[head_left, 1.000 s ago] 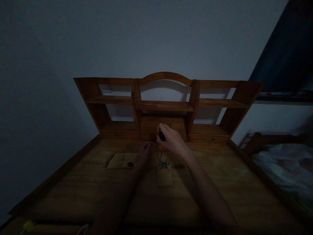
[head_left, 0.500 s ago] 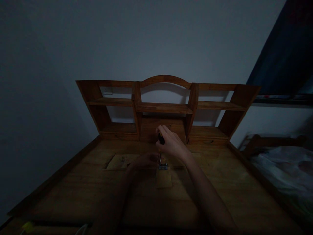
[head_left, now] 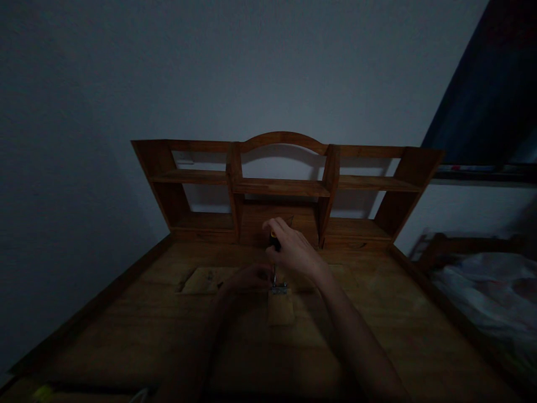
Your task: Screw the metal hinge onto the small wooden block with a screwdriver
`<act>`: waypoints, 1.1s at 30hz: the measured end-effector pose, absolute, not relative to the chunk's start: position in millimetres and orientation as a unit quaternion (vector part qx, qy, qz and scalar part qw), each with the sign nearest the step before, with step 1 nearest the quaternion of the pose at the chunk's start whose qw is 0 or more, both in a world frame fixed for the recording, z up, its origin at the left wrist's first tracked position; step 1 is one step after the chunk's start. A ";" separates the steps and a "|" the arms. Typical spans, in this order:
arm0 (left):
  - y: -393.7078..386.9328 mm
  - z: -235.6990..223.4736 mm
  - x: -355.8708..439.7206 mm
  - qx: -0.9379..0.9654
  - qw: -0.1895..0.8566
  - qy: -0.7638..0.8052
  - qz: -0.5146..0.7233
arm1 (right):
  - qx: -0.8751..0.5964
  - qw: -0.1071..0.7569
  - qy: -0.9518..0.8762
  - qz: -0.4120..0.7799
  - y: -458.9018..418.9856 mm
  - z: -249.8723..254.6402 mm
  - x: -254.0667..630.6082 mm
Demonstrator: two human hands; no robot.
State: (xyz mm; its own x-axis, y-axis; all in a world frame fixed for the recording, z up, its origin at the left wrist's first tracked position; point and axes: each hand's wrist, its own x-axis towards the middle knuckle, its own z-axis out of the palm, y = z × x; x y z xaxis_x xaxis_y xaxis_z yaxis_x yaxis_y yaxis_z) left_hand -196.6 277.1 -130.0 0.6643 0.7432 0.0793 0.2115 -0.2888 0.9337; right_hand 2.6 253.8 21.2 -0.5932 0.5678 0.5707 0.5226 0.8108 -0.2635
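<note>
My right hand point(head_left: 293, 249) is closed around the black and yellow handle of a screwdriver point(head_left: 274, 242), its shaft pointing straight down. The tip of the shaft meets a small metal hinge point(head_left: 279, 289). That hinge lies along the far edge of a small wooden block point(head_left: 281, 309) on the desk. Close to the shaft, on its left side, is my left hand point(head_left: 250, 276). Its fingers are bent together by the hinge; the dim light hides what they pinch. A pale flat piece with small dark bits on it point(head_left: 205, 280) lies left of my left hand.
The wooden desk point(head_left: 146, 330) has a raised shelf unit point(head_left: 281, 186) along its back, against the wall. Beyond the right edge sits a pale plastic-like bundle point(head_left: 490, 285). Something yellow point(head_left: 42, 393) shows at the lower left.
My right hand and the screwdriver handle have shifted very slightly left, and the grip has turned a little. The left hand stays beside the hinge.
</note>
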 end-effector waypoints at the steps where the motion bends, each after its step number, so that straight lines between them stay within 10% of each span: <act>1: 275.7 -128.1 -195.8 0.758 0.508 0.314 0.263 | -0.308 0.331 -0.891 0.033 254.5 21.0 2.3; 33: 273.2 -131.2 -190.9 0.738 0.520 0.335 0.270 | -0.301 0.349 -0.886 0.041 254.2 22.5 1.7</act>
